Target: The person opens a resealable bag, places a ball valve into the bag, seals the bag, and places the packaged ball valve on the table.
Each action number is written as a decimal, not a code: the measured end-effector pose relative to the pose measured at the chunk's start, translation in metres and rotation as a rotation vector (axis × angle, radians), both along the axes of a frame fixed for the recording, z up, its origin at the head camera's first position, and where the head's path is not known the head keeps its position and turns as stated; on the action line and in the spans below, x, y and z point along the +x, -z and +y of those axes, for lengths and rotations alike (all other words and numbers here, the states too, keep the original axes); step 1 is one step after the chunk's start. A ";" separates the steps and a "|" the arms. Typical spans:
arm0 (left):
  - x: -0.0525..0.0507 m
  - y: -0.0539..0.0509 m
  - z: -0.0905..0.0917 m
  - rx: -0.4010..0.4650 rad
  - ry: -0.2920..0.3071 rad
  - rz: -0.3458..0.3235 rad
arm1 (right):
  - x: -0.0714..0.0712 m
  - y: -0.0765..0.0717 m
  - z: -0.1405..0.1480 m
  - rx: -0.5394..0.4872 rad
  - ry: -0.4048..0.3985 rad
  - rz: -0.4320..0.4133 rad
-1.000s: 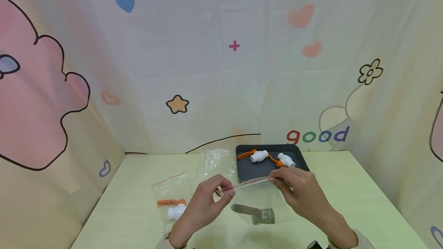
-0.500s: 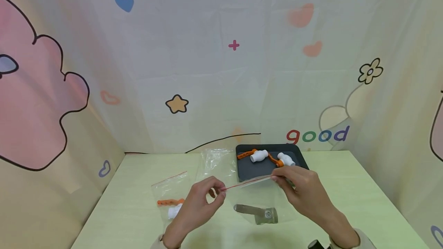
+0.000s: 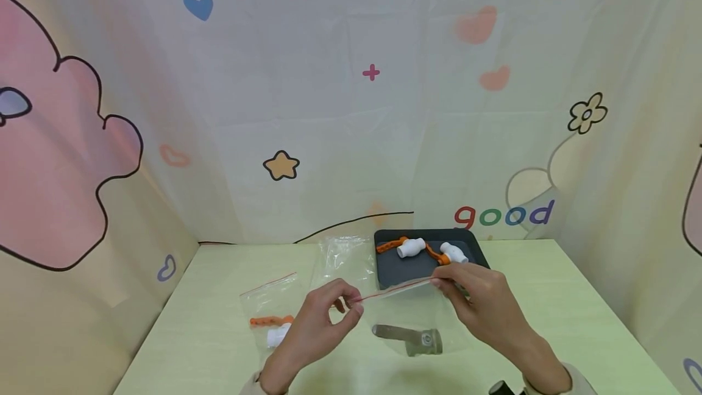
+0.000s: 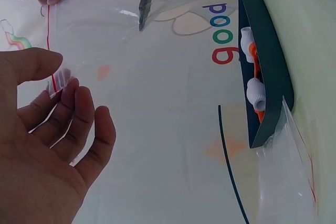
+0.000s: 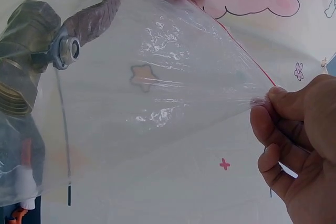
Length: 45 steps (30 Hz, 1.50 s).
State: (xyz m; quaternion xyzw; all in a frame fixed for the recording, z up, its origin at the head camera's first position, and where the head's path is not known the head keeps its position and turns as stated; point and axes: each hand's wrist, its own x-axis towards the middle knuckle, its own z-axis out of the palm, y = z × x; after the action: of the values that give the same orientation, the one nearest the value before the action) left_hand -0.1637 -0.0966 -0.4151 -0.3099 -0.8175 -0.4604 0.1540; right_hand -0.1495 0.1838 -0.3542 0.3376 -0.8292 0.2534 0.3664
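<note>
A clear zip bag with a red line along its top hangs between both hands. Inside, at the bottom, lies a brass-coloured metal ball valve with a dark, sleeve-covered lever. My left hand pinches the bag's left top corner between thumb and fingers, as the left wrist view confirms. At the other end of the red line, my right hand pinches the right corner; in the right wrist view the plastic is stretched taut and creased toward those fingertips. The bag's mouth looks flat.
Behind the bag stands a dark tray holding two white plastic valves with orange handles. A clear bag lies left of it. Further left, another zip bag contains a white valve, partly behind my left arm.
My left hand has shifted left to the end of the red line, then slightly back right. The bag and valve have moved a little right with my right hand.
</note>
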 end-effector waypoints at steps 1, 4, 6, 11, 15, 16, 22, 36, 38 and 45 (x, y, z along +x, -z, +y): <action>0.000 -0.001 0.001 0.002 0.009 0.000 | 0.000 0.000 0.000 -0.002 -0.001 0.001; 0.001 -0.003 0.004 0.005 0.022 0.011 | 0.001 0.000 0.000 0.000 0.004 -0.014; 0.001 -0.003 0.005 0.005 0.022 0.027 | 0.001 0.001 0.000 0.001 0.007 -0.023; 0.001 -0.004 0.007 -0.013 -0.006 0.056 | 0.001 0.001 0.000 -0.009 -0.003 -0.016; 0.001 -0.003 0.008 -0.012 -0.004 0.058 | 0.001 0.001 0.000 -0.020 -0.021 0.002; 0.000 -0.003 0.008 -0.008 0.004 0.059 | 0.001 0.001 0.000 -0.022 -0.023 0.004; 0.000 -0.003 0.014 0.011 0.050 0.074 | 0.001 0.001 -0.001 -0.022 -0.027 -0.005; 0.001 -0.007 0.022 0.003 0.055 0.111 | 0.001 0.002 -0.003 -0.027 -0.048 0.008; 0.001 -0.008 0.023 0.003 0.049 0.108 | 0.001 0.001 -0.003 -0.025 -0.044 0.004; 0.000 -0.013 0.029 0.008 0.060 0.115 | 0.001 0.001 -0.004 -0.018 -0.052 0.001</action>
State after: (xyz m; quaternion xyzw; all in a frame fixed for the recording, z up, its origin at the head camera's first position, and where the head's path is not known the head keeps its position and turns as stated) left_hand -0.1635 -0.0673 -0.4021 -0.3596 -0.7958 -0.4495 0.1882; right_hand -0.1489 0.1795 -0.3555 0.3560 -0.8177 0.2701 0.3629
